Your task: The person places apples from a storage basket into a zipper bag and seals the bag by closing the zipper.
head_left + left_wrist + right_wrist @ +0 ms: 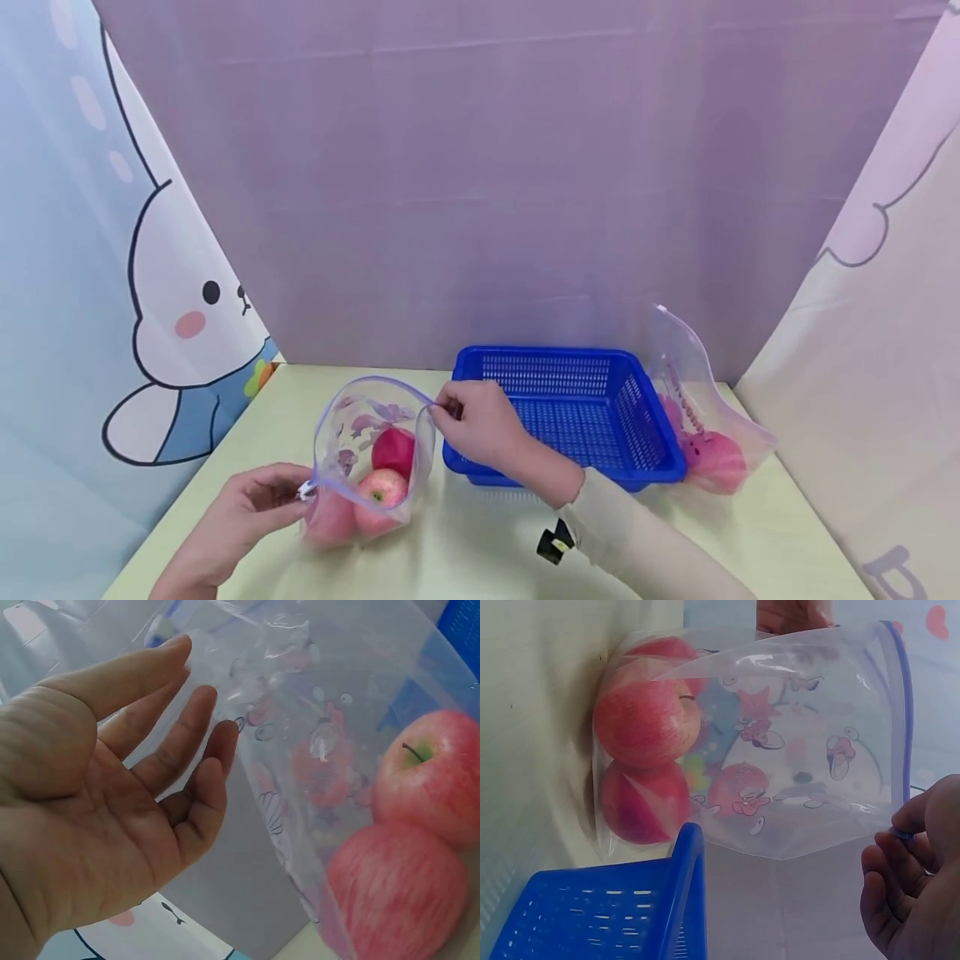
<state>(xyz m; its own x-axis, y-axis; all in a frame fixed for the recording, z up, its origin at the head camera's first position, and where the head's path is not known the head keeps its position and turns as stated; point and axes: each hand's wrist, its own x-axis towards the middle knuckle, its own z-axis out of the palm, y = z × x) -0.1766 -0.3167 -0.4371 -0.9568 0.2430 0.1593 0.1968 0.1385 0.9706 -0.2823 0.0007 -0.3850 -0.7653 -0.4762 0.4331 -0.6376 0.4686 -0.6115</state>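
Note:
A clear zip bag (352, 425) printed with cartoon figures stands on the pale green table (465, 550), mouth up and wide apart. Three red apples (382, 487) lie inside it. My right hand (450, 410) pinches the right end of the bag's blue zip rim; in the right wrist view its curled fingers (900, 840) grip that rim beside the bag (795, 750) and the apples (645, 712). My left hand (288, 487) lies at the bag's left end by the white slider (305, 491). The left wrist view shows its fingers (199, 705) relaxed and spread, touching the bag (300, 712).
A blue plastic basket (600, 367) sits just right of the bag, behind my right hand. A second clear bag (705, 417) with pink fruit leans against its right side. Purple and cartoon-printed cloth walls close in the table at the back and on both sides.

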